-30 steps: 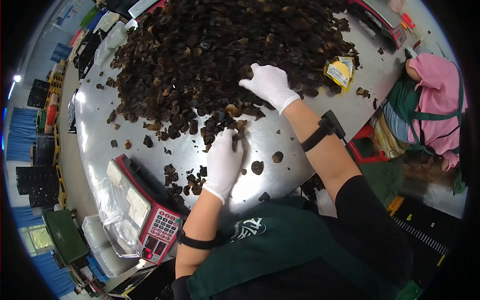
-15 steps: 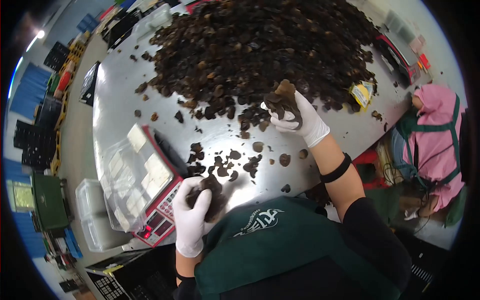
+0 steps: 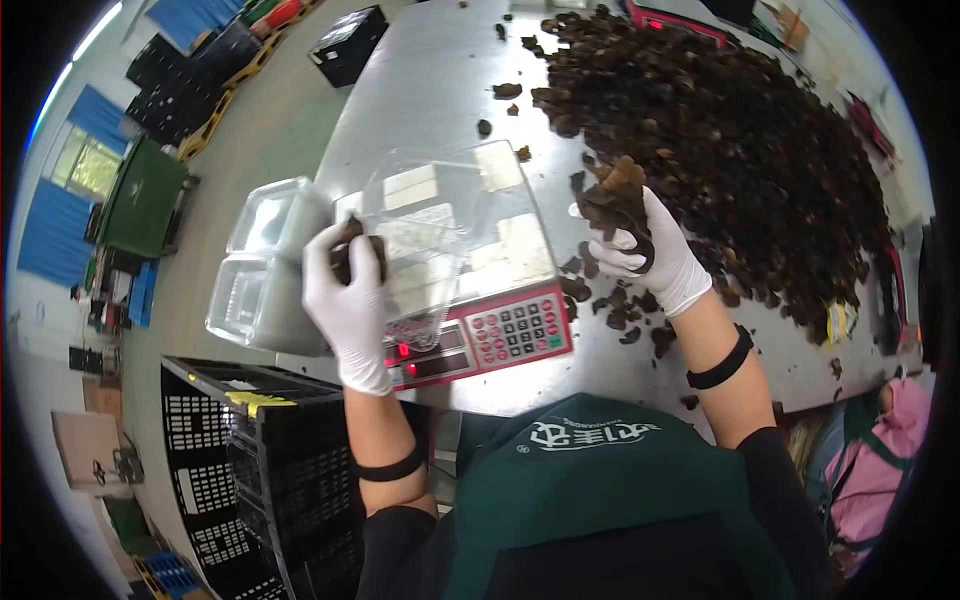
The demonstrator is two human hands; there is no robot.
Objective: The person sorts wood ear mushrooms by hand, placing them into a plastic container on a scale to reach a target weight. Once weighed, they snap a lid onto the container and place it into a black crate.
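Both my hands wear white gloves. My left hand (image 3: pixel 350 300) is closed around a clump of dried black fungus (image 3: pixel 352 252) and hovers at the left edge of a clear plastic container (image 3: pixel 450 215) that rests on a red digital scale (image 3: pixel 500 335). My right hand (image 3: pixel 650 255) grips a bigger clump of the same fungus (image 3: pixel 612 200), just right of the container. A large heap of dried fungus (image 3: pixel 730 140) covers the steel table (image 3: pixel 430 80) to the right.
Stacked empty clear containers (image 3: pixel 260 265) sit left of the scale. A black plastic crate (image 3: pixel 280 460) stands below the table's near edge. Loose fungus pieces (image 3: pixel 625 315) lie beside the scale. A person in pink (image 3: pixel 870 470) is at the lower right.
My view swung left toward the scale. Both hands lifted handfuls of fungus from the table and carried them over to the container on the scale.
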